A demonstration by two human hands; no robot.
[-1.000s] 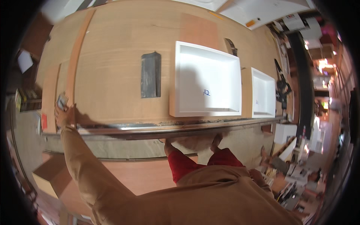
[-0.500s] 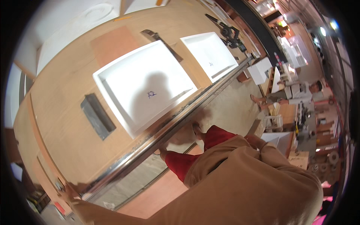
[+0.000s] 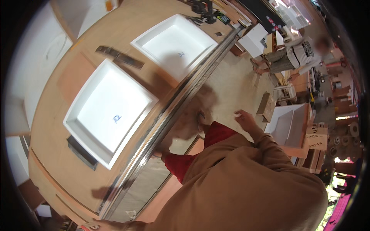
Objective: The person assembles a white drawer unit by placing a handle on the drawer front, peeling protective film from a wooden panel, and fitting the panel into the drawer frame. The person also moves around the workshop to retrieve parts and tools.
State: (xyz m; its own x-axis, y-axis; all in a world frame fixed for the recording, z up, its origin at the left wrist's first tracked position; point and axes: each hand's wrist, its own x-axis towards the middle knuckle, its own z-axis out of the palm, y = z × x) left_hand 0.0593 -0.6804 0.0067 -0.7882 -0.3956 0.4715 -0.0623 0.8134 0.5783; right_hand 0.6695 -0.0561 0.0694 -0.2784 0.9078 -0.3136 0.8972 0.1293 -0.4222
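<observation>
My left hand (image 3: 106, 224) is low at the near left corner of the wooden worktable (image 3: 50, 154), partly cut off by the picture's dark rim. A small pale and red thing (image 3: 89, 226) lies at its fingers; whether they grip it I cannot tell. My right hand (image 3: 246, 121) hangs over the floor to the right, fingers loosely bent and apart, holding nothing. On the table, nearest to my left hand, sits a shallow white tray (image 3: 86, 96) with a blue mark inside. Farther off stands a second white tray (image 3: 154, 34), also marked. A dark grey block (image 3: 81, 153) lies against the nearer tray.
A dark flat-bladed tool (image 3: 119, 57) lies between the trays. Black power tools (image 3: 204, 9) are at the far end. The table's metal edge (image 3: 150, 133) runs before me. A person (image 3: 296, 56) stands on the right, near a white stool (image 3: 284, 92) and a white open box (image 3: 287, 123).
My view has turned, so trays and table sit farther left. My right hand has come away from my side, out over the floor. My left hand stays at the table corner.
</observation>
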